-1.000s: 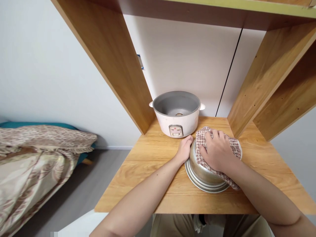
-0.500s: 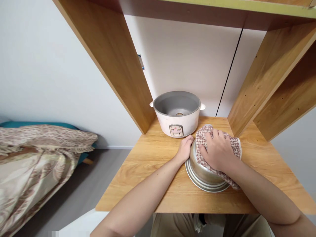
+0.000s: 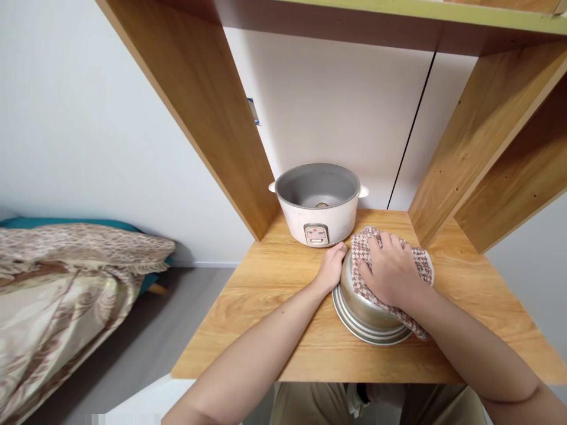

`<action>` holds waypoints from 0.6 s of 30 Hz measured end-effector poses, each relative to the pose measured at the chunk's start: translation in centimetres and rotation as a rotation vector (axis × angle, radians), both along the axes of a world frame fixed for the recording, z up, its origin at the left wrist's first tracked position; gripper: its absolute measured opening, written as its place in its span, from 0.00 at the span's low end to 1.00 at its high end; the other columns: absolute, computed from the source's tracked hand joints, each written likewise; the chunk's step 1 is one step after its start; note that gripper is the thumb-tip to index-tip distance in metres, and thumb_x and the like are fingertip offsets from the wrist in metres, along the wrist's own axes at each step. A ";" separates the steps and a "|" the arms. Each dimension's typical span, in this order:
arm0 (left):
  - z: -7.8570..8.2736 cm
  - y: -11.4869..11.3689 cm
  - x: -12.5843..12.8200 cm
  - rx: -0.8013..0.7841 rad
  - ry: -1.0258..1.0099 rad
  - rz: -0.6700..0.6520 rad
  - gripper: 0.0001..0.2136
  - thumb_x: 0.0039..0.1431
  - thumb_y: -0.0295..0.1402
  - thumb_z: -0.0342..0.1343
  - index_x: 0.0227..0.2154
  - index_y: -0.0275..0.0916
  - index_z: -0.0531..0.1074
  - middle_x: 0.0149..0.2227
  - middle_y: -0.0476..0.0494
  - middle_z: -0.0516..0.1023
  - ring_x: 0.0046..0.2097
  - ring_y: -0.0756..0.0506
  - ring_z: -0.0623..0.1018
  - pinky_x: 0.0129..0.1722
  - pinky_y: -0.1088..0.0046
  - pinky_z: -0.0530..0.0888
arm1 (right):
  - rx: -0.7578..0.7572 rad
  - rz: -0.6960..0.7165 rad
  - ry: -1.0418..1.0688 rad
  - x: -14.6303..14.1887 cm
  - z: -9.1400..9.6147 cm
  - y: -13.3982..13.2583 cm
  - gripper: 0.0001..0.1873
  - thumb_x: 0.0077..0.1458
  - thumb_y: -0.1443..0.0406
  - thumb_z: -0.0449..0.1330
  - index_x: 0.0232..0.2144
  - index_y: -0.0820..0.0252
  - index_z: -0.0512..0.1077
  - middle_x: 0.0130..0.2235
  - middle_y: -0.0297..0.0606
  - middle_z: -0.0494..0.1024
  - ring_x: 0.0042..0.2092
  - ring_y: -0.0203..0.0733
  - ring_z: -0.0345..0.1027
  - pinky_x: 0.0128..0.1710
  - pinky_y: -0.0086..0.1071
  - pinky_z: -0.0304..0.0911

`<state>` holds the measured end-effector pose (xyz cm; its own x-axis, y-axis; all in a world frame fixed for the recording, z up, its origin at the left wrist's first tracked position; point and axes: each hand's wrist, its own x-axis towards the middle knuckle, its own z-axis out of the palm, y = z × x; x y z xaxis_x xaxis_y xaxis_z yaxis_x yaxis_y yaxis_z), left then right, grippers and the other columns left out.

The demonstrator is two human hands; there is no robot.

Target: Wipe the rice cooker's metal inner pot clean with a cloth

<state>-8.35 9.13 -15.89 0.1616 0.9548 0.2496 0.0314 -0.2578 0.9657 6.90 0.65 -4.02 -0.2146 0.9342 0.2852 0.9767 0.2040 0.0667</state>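
A metal rice cooker inner pot (image 3: pixel 363 304) lies upside down on the wooden desk, its wide rim against the top. My left hand (image 3: pixel 331 268) grips the pot's left side, its fingers curled and partly hidden behind the pot. Over the upturned base is spread a brown-and-white checked cloth (image 3: pixel 361 271), draping down the right side. My right hand (image 3: pixel 392 268) holds this cloth against the pot, fingers bent over it. Just behind my left hand stands the white rice cooker body (image 3: pixel 295 221), lidless, with its grey inside showing.
Wooden uprights (image 3: pixel 212 118) flank the desk (image 3: pixel 248 301), and a shelf (image 3: pixel 354 23) crosses above. A white wall panel is behind the cooker. To the left, a patterned cover (image 3: pixel 80 295) drapes a teal seat. My legs are under the desk's front edge.
The cloth's far edge has shifted slightly toward me under my right hand. My left hand, the pot and the cooker body stay in place.
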 end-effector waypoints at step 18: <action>0.1 0.0 -0.1 0.002 -0.001 0.003 0.12 0.62 0.37 0.48 0.24 0.40 0.67 0.27 0.50 0.72 0.34 0.45 0.70 0.42 0.68 0.68 | 0.023 -0.010 -0.004 -0.1 0.0 0.0 0.16 0.65 0.53 0.50 0.41 0.58 0.68 0.46 0.49 0.71 0.49 0.55 0.62 0.45 0.45 0.56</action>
<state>-8.41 9.11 -15.82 0.1581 0.9547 0.2520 0.0310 -0.2599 0.9651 6.81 0.63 -3.98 -0.2065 0.9296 0.3054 0.9784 0.1927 0.0751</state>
